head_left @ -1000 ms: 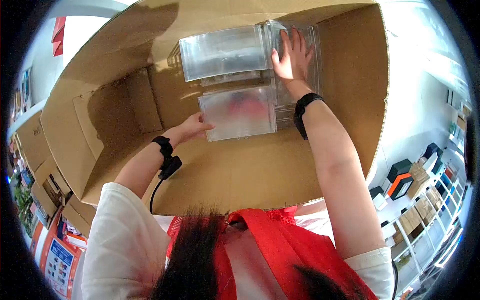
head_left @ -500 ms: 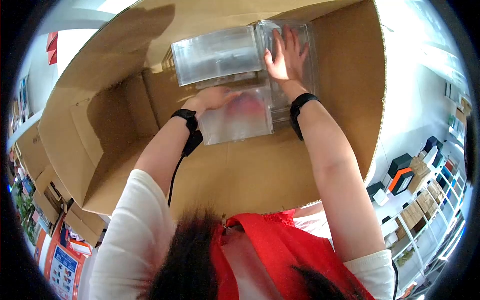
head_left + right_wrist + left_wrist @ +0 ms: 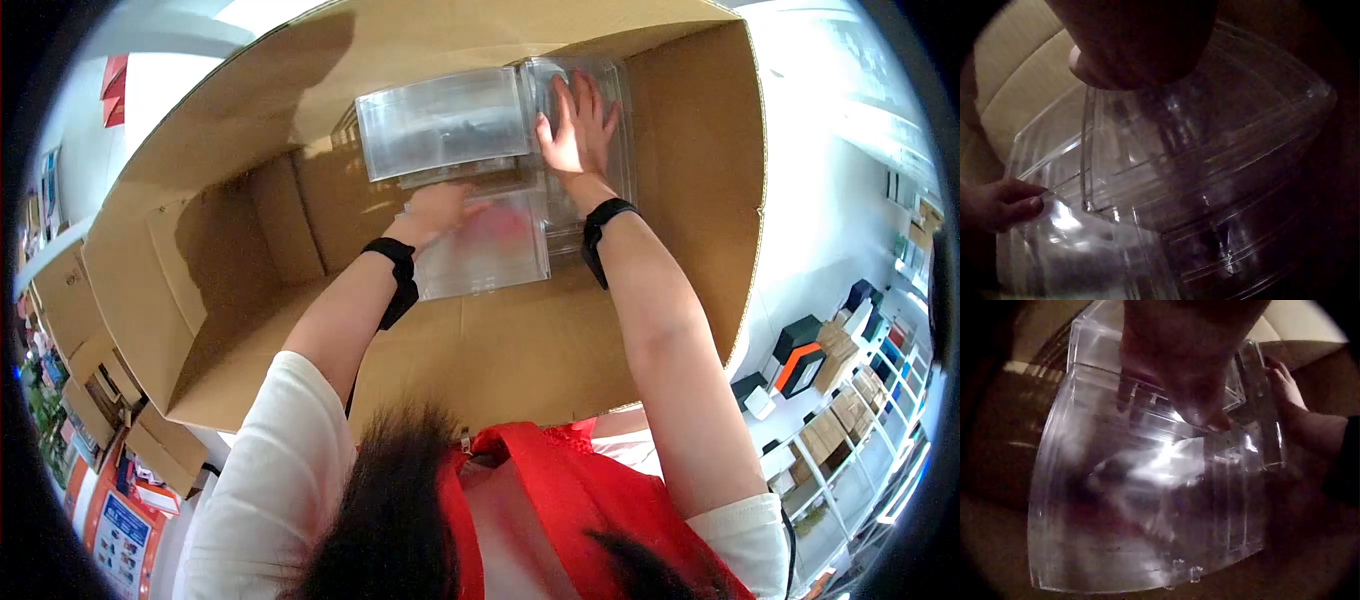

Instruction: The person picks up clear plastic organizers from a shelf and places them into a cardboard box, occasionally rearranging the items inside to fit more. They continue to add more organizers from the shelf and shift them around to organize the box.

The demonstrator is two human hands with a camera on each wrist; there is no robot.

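The left sleeve (image 3: 275, 465) and right sleeve (image 3: 740, 540) are white and short, beside a bright red garment (image 3: 570, 490) with a small metallic fastener (image 3: 465, 440). Black bands circle both wrists, the left wristband (image 3: 392, 252) carrying a black block (image 3: 401, 304); a thin dark cord (image 3: 793, 545) runs past the right sleeve

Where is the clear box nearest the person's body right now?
In the head view, the nearest clear box lies midway across the carton, on the body side of the far clear box, with the left hand at its far edge.
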